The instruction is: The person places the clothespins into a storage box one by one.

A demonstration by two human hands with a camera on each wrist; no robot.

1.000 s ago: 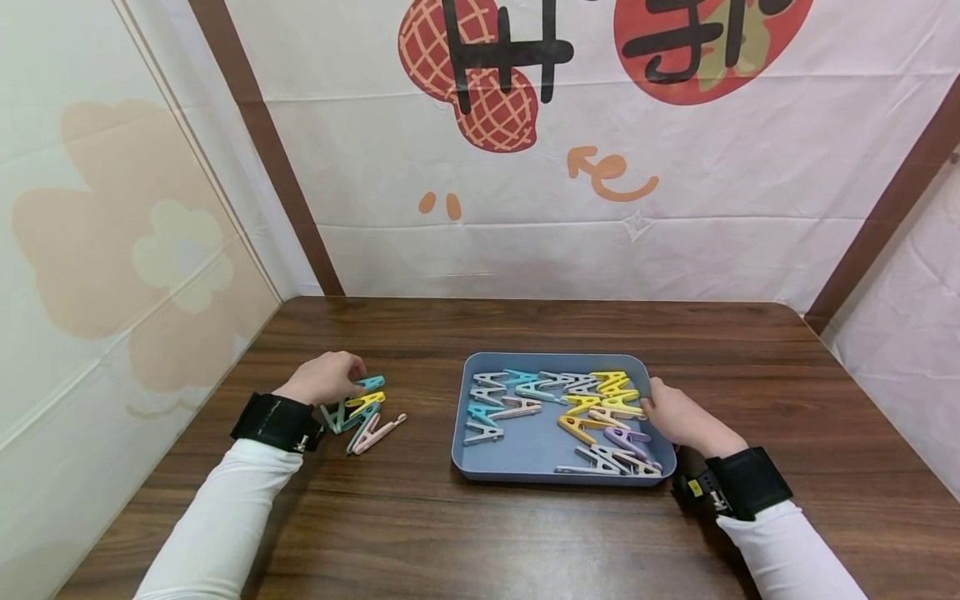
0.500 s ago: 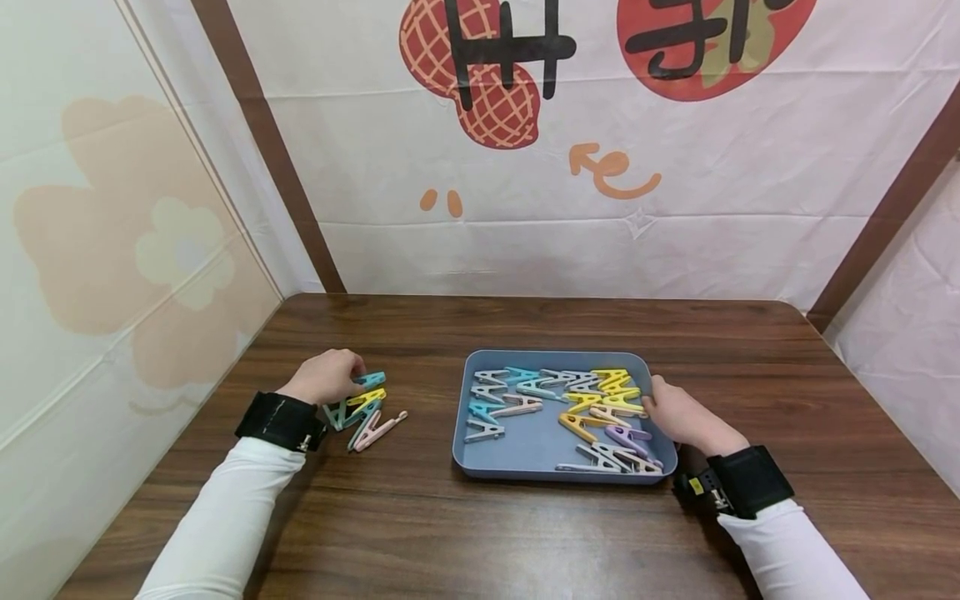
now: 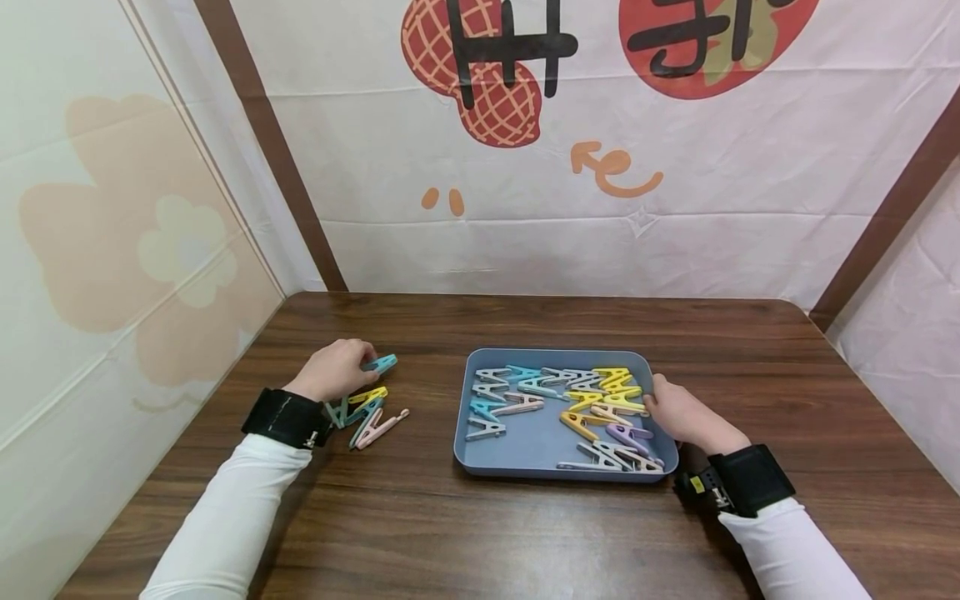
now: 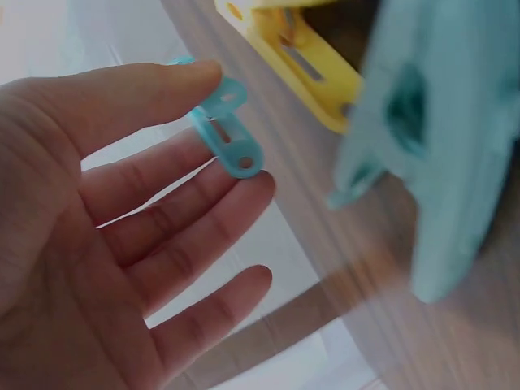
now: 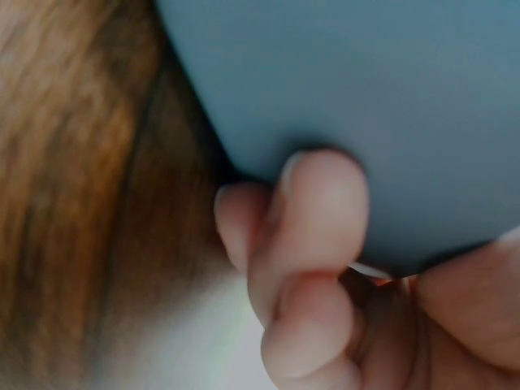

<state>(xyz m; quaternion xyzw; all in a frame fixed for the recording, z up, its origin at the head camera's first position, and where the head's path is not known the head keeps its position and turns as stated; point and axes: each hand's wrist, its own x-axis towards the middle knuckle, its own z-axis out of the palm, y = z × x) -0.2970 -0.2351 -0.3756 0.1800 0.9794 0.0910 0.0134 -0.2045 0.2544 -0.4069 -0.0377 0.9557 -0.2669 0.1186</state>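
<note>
My left hand [image 3: 337, 369] pinches a light blue clothespin [image 3: 382, 363] between thumb and fingertips, just above a small pile on the table. In the left wrist view the blue clothespin [image 4: 236, 146] sits at the fingertips, while the little finger stands apart. The pile under the hand has a yellow clothespin [image 3: 369, 395], a pink one [image 3: 381, 428] and blue-green ones [image 3: 337, 413]. With curled fingers, my right hand [image 3: 693, 415] grips the right side of a blue-grey tray [image 3: 517, 457]. In the right wrist view those fingers [image 5: 325, 211] press the tray's outer wall [image 5: 390, 97].
Inside the tray lie several clothespins: grey and blue ones at the left and back, yellow ones [image 3: 577, 425] and a purple one [image 3: 628, 437] at the right, pale ones in front. A wooden table [image 3: 420, 533] carries everything. A printed cloth [image 3: 525, 250] hangs behind it.
My left hand has lifted the light blue clothespin up and to the right, off the pile. The right hand and the tray have stayed put.
</note>
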